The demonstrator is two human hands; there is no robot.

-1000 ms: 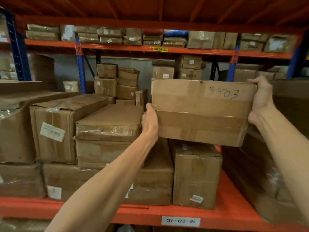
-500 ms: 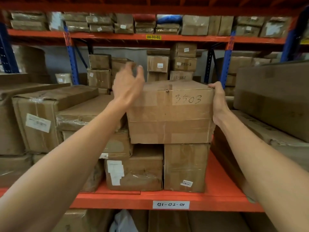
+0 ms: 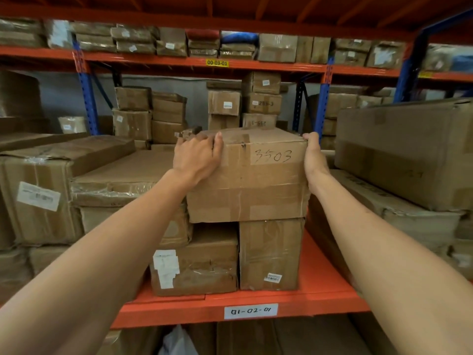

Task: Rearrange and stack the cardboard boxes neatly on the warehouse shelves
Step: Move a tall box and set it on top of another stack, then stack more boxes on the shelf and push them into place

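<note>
Our left hand [image 3: 197,156] curled over top-left corner of brown taped cardboard box marked 3503 [image 3: 252,184], our right hand [image 3: 314,157] gripping its right edge, box resting on two brown cardboard boxes [image 3: 268,252] near front edge of orange metal shelf [image 3: 322,278]

A white label [image 3: 250,311] handwritten "01-02-01" is sitting well below both hands, and lower still, beneath the left hand [image 3: 197,157], a white plastic bag [image 3: 176,340] is poking up at the bottom edge of the view. A blue upright [image 3: 322,103] is standing just above and behind the right hand [image 3: 314,156], while a second blue post [image 3: 87,98] is rising far up and to the left of the left hand, against a grey wall [image 3: 64,98]. High above the hands a yellow tag [image 3: 217,63] is reading "00-03-01", with a red bundle [image 3: 203,34] and a blue bundle [image 3: 239,37] lying side by side above it.
</note>
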